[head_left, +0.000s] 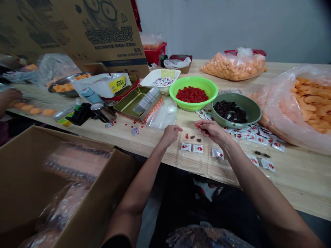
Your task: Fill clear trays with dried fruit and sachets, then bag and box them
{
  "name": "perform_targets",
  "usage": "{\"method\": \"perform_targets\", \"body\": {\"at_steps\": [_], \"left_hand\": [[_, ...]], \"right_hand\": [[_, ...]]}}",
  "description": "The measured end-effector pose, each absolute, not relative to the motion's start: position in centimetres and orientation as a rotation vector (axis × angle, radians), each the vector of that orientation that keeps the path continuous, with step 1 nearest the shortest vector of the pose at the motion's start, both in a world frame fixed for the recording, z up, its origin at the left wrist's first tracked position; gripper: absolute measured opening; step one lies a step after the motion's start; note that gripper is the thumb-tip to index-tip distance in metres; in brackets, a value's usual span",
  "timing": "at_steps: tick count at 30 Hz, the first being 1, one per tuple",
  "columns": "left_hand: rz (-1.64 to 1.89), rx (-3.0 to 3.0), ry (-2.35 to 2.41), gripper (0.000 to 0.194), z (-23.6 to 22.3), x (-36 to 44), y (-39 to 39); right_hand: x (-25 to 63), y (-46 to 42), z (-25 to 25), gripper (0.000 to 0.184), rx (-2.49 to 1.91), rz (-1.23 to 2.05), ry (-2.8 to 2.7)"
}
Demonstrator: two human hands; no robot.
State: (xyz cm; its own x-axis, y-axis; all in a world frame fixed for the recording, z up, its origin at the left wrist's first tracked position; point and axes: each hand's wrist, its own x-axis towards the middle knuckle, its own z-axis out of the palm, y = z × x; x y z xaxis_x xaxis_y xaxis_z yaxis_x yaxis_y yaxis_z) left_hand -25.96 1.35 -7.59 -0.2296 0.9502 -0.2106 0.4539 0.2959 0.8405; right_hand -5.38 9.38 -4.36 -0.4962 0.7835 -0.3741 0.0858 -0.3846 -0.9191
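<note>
My right hand [211, 131] pinches a small red candy piece [197, 125] at its fingertips, above the clear plastic trays [199, 166]. To its left, my left hand [170, 135] is curled closed over the tray's edge; whether anything is inside the fingers is hidden. In the left tray lie one red piece [187, 136], two dark brown pieces [198, 140] and two small white-and-red sachets [198, 148]. Another sachet [218, 153] shows beside my right forearm. Farther right, two dark pieces [261, 154] sit above two more sachets [268, 164].
Behind my hands stand a lime green bowl [213, 90] of red pieces and a dark green bowl [254, 112] of dark pieces. Bags of orange candy [279, 103] crowd the right. An open carton [103, 175] is at left. Another person's hand [10, 96] shows far left.
</note>
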Motion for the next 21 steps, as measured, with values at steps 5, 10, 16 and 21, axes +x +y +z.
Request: {"method": "perform_targets", "body": {"at_steps": [5,10,16,21], "left_hand": [[0.675,1.448,1.843,0.025,-7.7,-24.6,1.5],[0.485,1.619,1.952,0.017,-7.6,-22.8,2.0],[0.371,1.699,2.025,0.023,-6.7,-22.4,1.4],[0.374,1.708,1.982,0.013,-6.0,-23.4,1.3]], "right_hand": [[-4.1,9.2,-4.4,0.032,-1.258,1.922,-1.376],[-3.9,8.8,-5.7,0.017,-1.349,1.481,-1.901],[-4.1,9.0,-6.7,0.015,-1.394,1.144,-2.202],[-5.9,7.9,-6.9,0.018,-1.347,0.895,-2.413]]}}
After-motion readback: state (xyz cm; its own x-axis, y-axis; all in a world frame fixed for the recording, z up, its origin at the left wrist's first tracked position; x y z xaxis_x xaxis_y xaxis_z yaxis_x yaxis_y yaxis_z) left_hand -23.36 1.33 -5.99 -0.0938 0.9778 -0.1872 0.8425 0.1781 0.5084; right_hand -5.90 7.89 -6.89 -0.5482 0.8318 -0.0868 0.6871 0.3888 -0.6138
